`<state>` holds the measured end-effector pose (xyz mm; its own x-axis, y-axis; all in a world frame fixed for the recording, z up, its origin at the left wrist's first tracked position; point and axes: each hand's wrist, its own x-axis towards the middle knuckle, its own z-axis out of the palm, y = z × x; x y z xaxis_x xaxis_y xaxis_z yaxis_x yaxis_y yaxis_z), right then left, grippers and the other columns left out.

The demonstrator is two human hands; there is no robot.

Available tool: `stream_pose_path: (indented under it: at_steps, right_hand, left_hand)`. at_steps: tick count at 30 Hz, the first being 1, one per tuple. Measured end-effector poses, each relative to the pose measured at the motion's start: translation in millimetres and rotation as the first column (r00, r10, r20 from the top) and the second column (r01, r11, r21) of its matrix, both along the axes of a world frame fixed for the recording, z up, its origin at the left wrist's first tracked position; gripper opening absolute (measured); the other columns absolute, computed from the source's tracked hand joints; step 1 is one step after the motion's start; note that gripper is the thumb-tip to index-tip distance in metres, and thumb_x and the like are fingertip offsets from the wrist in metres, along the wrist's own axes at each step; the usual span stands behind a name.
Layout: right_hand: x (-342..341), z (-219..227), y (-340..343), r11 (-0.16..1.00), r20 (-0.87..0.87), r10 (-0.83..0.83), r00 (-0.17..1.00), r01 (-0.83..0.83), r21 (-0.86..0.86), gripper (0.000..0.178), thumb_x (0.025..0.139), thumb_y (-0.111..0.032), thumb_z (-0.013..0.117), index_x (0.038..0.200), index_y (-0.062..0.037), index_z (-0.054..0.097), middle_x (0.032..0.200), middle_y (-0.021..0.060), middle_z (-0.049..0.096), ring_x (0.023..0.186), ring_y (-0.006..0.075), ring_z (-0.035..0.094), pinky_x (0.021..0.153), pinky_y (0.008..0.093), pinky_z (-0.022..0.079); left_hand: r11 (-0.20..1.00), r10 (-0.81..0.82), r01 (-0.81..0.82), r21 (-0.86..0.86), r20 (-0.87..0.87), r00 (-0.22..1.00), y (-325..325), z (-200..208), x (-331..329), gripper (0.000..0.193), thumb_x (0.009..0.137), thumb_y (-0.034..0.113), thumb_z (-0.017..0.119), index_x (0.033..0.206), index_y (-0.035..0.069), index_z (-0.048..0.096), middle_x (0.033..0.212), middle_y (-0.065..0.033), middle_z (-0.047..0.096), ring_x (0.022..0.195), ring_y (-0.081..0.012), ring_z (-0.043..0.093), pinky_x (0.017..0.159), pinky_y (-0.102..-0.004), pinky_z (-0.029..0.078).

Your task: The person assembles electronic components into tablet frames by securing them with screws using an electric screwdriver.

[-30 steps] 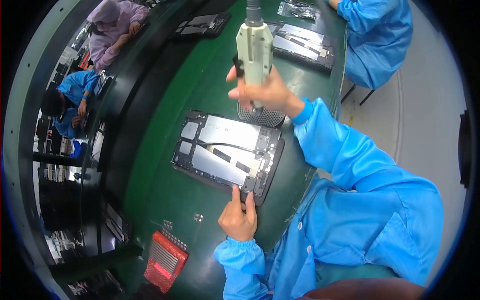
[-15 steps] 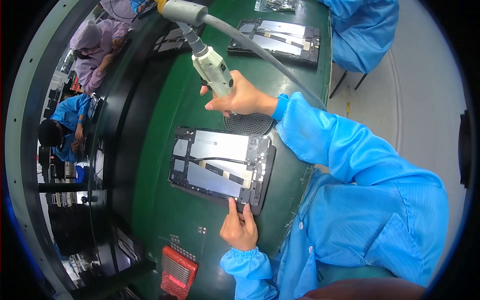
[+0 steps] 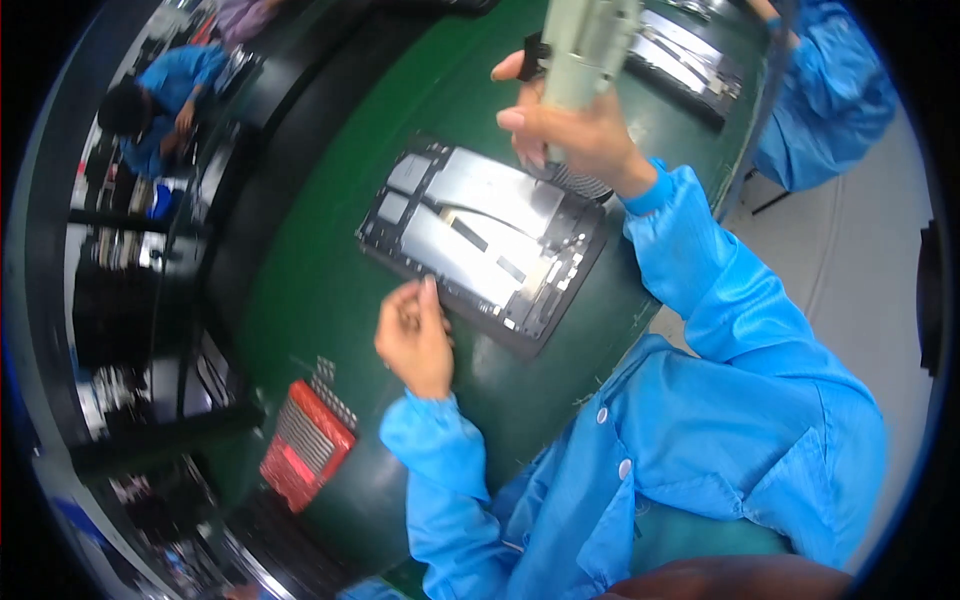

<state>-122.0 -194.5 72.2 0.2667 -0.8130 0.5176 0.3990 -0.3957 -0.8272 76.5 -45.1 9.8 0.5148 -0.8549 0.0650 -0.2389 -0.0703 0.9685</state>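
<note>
My right hand is closed around the pale grip of an electric screwdriver, held up beyond the tablet's far right side. An opened tablet lies tilted on the green table, with silver battery packs, a black cable and small boards showing. At its near left edge is my left hand, fingers curled and thumb against them; whatever is in the pinch is hidden. A round dark ribbed tray shows partly behind my right hand.
A red bubble-wrap packet lies at the left, beside a row of small pieces. Another opened tablet sits at the far right, near a co-worker's blue sleeve. Another person works beyond the black strip.
The view has turned, so the scene appears rotated. My left hand has moved along the tablet's near edge to the left. The screwdriver stays in my right hand, now closer to the camera.
</note>
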Motion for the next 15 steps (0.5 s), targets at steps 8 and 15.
stream_pose_path:
  at_steps: [8, 15]
  right_hand:
    - [58, 4, 74, 0.832, -0.094, 0.527, 0.845, -0.49, 0.259, 0.039, 0.074, -0.004, 0.07, 0.107, 0.0035, 0.051, 0.065, 0.0023, 0.057, 0.051, 0.0077, 0.054, 0.046, 0.0226, 0.044]
    - [64, -7, 76, 0.786, -0.051, 0.573, 0.818, -0.531, 0.317, 0.039, 0.074, -0.005, 0.071, 0.108, 0.0014, 0.051, 0.067, 0.002, 0.057, 0.052, 0.0078, 0.054, 0.046, 0.0227, 0.044]
  left_hand:
    - [1.0, 0.012, -0.012, -0.007, -0.099, 0.995, -17, -1, 20, 0.032, 0.072, 0.015, 0.078, 0.083, -0.001, 0.051, 0.059, -0.001, 0.055, 0.046, -0.0027, 0.046, 0.039, -0.0172, 0.034]
    - [0.998, -0.032, 0.024, -0.057, -0.157, 0.987, -19, 0, 19, 0.031, 0.071, 0.014, 0.078, 0.08, 0.0, 0.052, 0.059, -0.0007, 0.056, 0.047, -0.0031, 0.048, 0.038, -0.0178, 0.036]
